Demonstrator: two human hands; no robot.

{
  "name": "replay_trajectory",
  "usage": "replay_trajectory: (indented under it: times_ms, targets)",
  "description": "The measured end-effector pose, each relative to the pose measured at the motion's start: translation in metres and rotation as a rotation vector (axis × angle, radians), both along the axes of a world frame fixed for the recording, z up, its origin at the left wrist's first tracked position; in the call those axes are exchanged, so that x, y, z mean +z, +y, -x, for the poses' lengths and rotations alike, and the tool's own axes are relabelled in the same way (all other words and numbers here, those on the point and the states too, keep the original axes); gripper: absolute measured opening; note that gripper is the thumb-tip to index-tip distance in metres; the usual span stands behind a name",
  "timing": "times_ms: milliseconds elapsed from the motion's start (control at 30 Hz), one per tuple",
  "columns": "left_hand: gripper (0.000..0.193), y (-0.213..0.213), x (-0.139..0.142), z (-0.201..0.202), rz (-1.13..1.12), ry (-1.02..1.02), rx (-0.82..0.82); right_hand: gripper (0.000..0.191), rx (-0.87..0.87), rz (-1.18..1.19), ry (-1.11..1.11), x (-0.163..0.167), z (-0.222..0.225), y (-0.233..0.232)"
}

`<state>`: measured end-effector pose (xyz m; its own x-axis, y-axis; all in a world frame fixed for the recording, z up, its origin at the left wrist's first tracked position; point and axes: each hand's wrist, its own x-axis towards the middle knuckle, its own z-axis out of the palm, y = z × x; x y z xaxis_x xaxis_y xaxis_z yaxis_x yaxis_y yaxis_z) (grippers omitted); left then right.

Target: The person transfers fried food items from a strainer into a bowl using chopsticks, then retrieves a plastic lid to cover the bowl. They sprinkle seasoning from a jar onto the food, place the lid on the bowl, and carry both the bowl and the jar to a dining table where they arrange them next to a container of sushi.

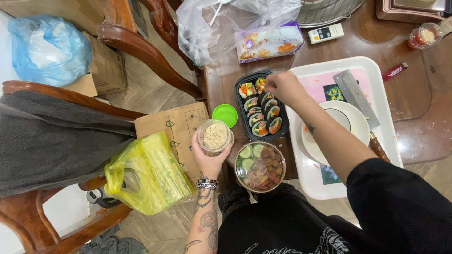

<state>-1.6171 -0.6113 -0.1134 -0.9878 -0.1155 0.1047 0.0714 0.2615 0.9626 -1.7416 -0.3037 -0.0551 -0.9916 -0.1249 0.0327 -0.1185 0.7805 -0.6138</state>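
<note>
My left hand (210,159) holds a small clear jar (215,137) of pale seeds, open, off the table's left edge. Its green lid (225,115) lies on the table just above. My right hand (282,87) hovers with pinched fingers over the top end of a black tray (245,124) packed with several sliced rice rolls (262,115). Whether the fingers hold anything I cannot tell. A clear round bowl (260,166) of cucumber slices and browned pieces sits below the tray, near my body.
A white serving tray (376,84) at right carries a white plate (354,120) and a cleaver (356,96). A tissue pack (269,43), plastic bag (207,23), remote (326,33), red lighter (394,71) and small cup (424,35) lie farther back. Wooden chairs, a yellow bag (149,173) and cardboard box (181,126) stand at left.
</note>
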Motion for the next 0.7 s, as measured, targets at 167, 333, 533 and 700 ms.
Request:
replay_trajectory:
  times_ms: [167,333,533,700]
  targets:
    - [0.104,0.001,0.002,-0.003,-0.017,-0.007,0.012,0.009,0.032,-0.022,0.017,0.002,0.005,0.005]
    - [0.103,0.003,0.000,-0.005,-0.014,-0.017,0.034,0.009,0.039,-0.019,0.021,-0.006,-0.032,0.008]
    - [0.102,0.005,-0.004,-0.008,-0.048,-0.032,0.024,0.012,-0.077,0.052,0.007,-0.015,-0.014,0.004]
    - [0.102,0.005,-0.004,-0.009,-0.054,-0.024,0.031,0.010,-0.039,0.067,0.027,-0.022,-0.027,0.009]
